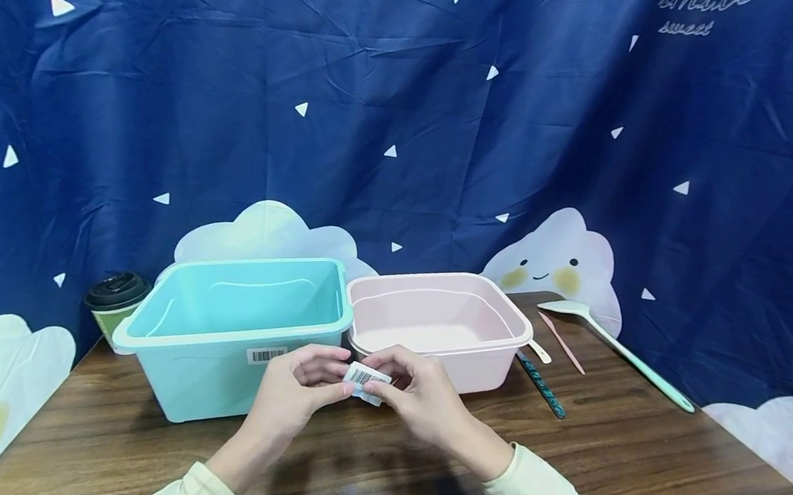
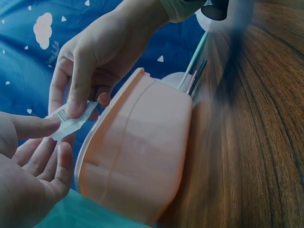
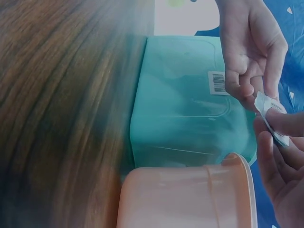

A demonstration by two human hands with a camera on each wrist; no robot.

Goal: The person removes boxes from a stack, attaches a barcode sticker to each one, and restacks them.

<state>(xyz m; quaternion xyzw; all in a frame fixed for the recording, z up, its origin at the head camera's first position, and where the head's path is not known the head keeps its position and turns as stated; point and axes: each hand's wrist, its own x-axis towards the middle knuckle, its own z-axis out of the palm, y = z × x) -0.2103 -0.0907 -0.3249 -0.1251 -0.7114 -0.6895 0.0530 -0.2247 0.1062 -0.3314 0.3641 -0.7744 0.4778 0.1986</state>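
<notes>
A small, flat white packet (image 1: 367, 377) with a printed barcode and a pale blue lower part is held in front of the two basins. The right hand (image 1: 427, 403) pinches it, thumb on the barcode face and fingers behind. From the other side the left hand (image 1: 290, 386) pinches its edge between thumb and fingers, as the left wrist view shows with the packet (image 2: 73, 121) tilted. The left hand is nearest the turquoise basin (image 1: 201, 376), which bears a barcode sticker; the right hand is before the pink basin (image 1: 485, 369). The packet's contents are hidden.
A green cup with a black lid (image 1: 116, 301) stands behind the turquoise basin's left side. Right of the pink basin lie a dark green patterned stick (image 1: 542, 384), a white handle end (image 1: 540, 351), a pink stick (image 1: 562, 342) and a long pale green-handled tool (image 1: 630, 356).
</notes>
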